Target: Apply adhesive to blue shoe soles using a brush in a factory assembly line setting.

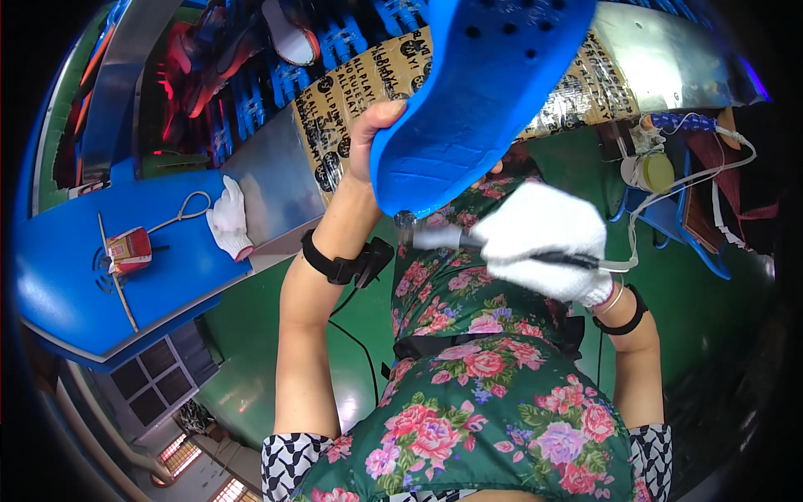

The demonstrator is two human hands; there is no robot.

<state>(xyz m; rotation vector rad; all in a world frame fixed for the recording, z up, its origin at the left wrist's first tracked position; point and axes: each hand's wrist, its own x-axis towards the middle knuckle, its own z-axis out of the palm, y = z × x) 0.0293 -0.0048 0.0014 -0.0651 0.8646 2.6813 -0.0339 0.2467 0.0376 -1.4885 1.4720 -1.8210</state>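
Note:
In front of me, at the upper middle, a large blue shoe sole [452, 109] is tilted, its rounded heel end toward me and small holes near the far end. Its surface looks glossy and wet. My bare left hand [372, 134] grips the sole from the left side and underneath, and most of its fingers are hidden behind it. My right hand [544, 238], in a white knit glove, is closed around the dark handle of a brush [439, 238]. The blurred brush head is just below the sole's heel edge; I cannot tell whether they touch. A pale tube [623, 266] runs from the handle.
A blue side table [58, 243] at left carries a red container [130, 251] with a stick and a white glove [227, 219]. Taped cardboard [335, 109] covers the metal bench edge; shoes [288, 33] stand on blue racks beyond. At right are a yellowish jar [657, 172] and a blue coiled hose [682, 123].

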